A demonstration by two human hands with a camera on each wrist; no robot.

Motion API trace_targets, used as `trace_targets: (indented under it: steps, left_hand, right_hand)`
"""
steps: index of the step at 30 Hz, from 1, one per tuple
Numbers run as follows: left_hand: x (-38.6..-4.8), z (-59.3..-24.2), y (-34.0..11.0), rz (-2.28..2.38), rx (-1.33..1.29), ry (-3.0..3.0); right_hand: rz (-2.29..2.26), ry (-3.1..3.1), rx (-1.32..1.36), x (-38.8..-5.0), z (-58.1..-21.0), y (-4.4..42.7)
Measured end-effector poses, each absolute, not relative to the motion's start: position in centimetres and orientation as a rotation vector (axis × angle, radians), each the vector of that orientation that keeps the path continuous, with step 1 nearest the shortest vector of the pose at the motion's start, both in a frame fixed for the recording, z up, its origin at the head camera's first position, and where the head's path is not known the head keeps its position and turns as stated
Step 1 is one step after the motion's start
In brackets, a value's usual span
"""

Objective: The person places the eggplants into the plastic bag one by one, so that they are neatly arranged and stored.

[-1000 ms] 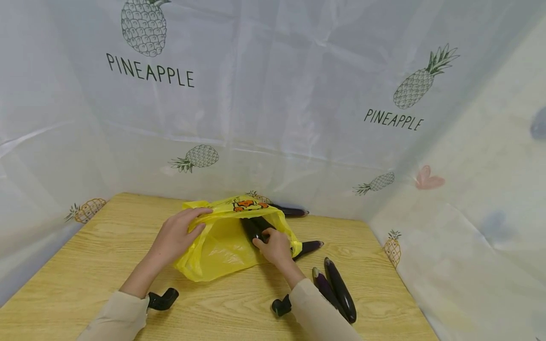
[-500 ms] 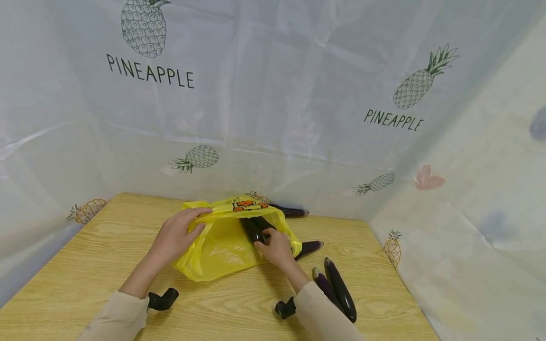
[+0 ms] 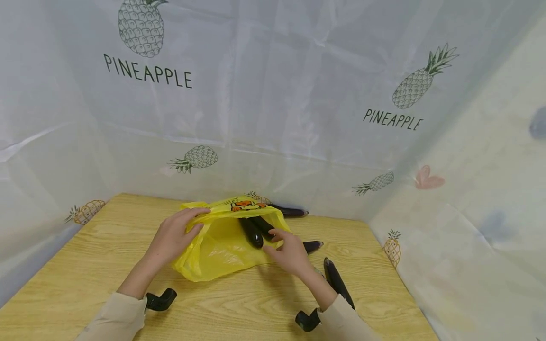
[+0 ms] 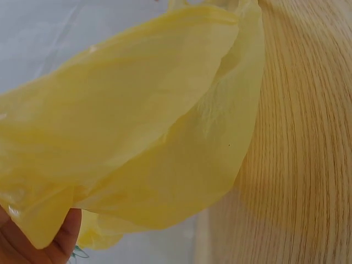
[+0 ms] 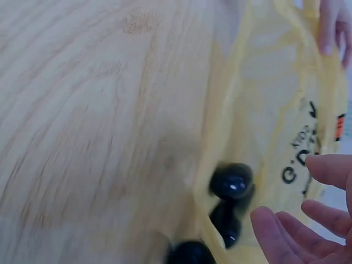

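Note:
A yellow plastic bag (image 3: 222,246) lies on its side, its mouth facing me. My left hand (image 3: 177,237) pinches the left edge of the bag's mouth; in the left wrist view the bag's film hangs over the fingers (image 4: 69,234). Inside the bag lie two dark eggplants, a near eggplant (image 3: 251,233) and another eggplant (image 3: 263,226) beside it. At the right side of the mouth is my right hand (image 3: 292,251), fingers apart and holding nothing. The right wrist view shows the round eggplant end (image 5: 231,181) close to those fingers (image 5: 269,231).
One eggplant (image 3: 292,211) lies behind the bag by the back curtain. Another eggplant (image 3: 313,246) lies right of the bag. Nearer me is a further eggplant (image 3: 337,282), with one more mostly hidden by my right forearm. A pineapple-print curtain (image 3: 273,118) surrounds the wooden table (image 3: 230,312).
My right hand has let go of the eggplant in the bag and drawn back right and toward me, its fingers spreading. My left hand keeps its hold on the bag.

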State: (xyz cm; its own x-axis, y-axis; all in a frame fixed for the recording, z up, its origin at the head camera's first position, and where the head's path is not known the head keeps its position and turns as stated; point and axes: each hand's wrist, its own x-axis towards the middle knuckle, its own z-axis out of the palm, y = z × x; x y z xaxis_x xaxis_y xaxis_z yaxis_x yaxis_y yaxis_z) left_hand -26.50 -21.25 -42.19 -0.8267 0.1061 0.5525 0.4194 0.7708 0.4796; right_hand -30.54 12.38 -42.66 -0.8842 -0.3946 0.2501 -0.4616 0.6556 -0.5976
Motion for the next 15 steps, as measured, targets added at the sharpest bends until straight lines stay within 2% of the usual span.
trace_targets:
  steps: [15]
  left_hand:
    - [-26.7,-42.4,-21.7,-0.815,-0.39,-2.458]
  right_hand:
    - [1.047,-2.721,0.57,-26.6,-40.1,21.3]
